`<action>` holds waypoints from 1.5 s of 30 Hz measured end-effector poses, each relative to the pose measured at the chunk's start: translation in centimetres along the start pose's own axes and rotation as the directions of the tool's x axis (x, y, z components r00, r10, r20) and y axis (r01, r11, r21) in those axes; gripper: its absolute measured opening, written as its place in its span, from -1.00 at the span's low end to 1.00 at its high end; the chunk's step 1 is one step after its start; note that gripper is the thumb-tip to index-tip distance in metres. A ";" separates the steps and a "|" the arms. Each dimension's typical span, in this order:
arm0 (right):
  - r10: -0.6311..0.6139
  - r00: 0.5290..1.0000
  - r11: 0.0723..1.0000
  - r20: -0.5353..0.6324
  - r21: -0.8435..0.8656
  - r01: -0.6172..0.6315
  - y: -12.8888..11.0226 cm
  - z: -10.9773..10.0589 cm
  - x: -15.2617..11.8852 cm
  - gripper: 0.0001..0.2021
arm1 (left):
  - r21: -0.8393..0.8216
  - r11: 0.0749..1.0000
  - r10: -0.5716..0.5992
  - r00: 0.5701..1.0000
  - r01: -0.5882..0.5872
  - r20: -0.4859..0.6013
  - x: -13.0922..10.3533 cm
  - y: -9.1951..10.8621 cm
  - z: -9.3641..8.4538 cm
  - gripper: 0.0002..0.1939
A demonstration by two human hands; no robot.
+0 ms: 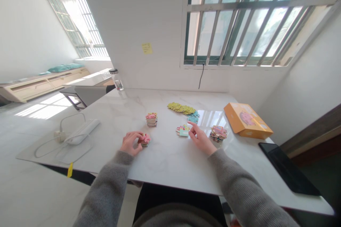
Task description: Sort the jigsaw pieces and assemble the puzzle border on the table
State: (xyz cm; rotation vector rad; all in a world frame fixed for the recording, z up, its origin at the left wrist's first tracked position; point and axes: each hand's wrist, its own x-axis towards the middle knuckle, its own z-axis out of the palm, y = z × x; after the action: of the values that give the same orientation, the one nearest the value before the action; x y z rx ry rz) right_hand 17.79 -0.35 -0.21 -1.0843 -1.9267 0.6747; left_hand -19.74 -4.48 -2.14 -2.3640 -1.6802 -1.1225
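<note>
My left hand (131, 142) is closed, its fingers and thumb at the edge of a low stack of cardboard puzzle pieces (145, 139) with a pink picture on top. My right hand (199, 137) rests by a small group of colourful puzzle pieces (182, 131), index finger stretched out and fingertips at the right edge of a pale green piece. Whether they press on that piece is hard to see. A taller stack of puzzle pieces (151, 120) stands beyond my left hand. Another stack (218, 133) sits just right of my right hand.
Overlapping yellow-green pieces (181, 108) and blue pieces (193, 116) lie in a row farther back. An orange box (247, 120) and a black tablet (287, 168) are at the right. A white power strip (82, 132) with cables lies left; a bottle (116, 79) stands at the back corner.
</note>
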 end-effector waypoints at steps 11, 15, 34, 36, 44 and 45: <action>-0.143 0.990 0.950 -0.002 -0.282 0.137 1.1 0.1 0.1 -0.71 | -0.014 1.000 -0.003 1.000 0.002 -0.024 0.2 0.1 -0.1 -0.77; -0.136 0.988 0.927 0.073 -0.341 0.153 1.7 0.4 0.1 -0.74 | -0.037 0.994 0.095 0.991 -0.099 -0.099 0.7 2.0 0.4 -0.83; -0.085 0.994 0.924 0.061 -0.370 0.102 2.4 0.6 0.4 -0.70 | -0.053 0.993 0.115 0.925 -0.103 0.362 8.9 12.2 11.5 -0.73; -0.085 0.995 0.921 0.050 -0.377 0.097 2.2 0.6 0.4 -0.73 | -0.057 0.994 0.109 0.928 -0.094 0.356 8.8 12.0 11.6 -0.77; -0.068 0.996 0.899 0.065 -0.428 0.089 1.8 0.7 0.3 -0.83 | -0.088 0.984 0.173 0.928 -0.152 0.331 8.3 11.7 12.0 -0.85; -0.065 0.995 0.898 0.073 -0.431 0.091 1.9 0.7 0.3 -0.83 | -0.093 0.984 0.175 0.928 -0.152 0.329 8.3 11.7 12.1 -0.86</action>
State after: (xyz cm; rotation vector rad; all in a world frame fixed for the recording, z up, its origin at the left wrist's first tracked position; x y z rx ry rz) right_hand 17.93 0.79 -1.94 -1.2549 -2.2205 0.2313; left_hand -2.29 2.41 -2.10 -2.8087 -1.5069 -0.7940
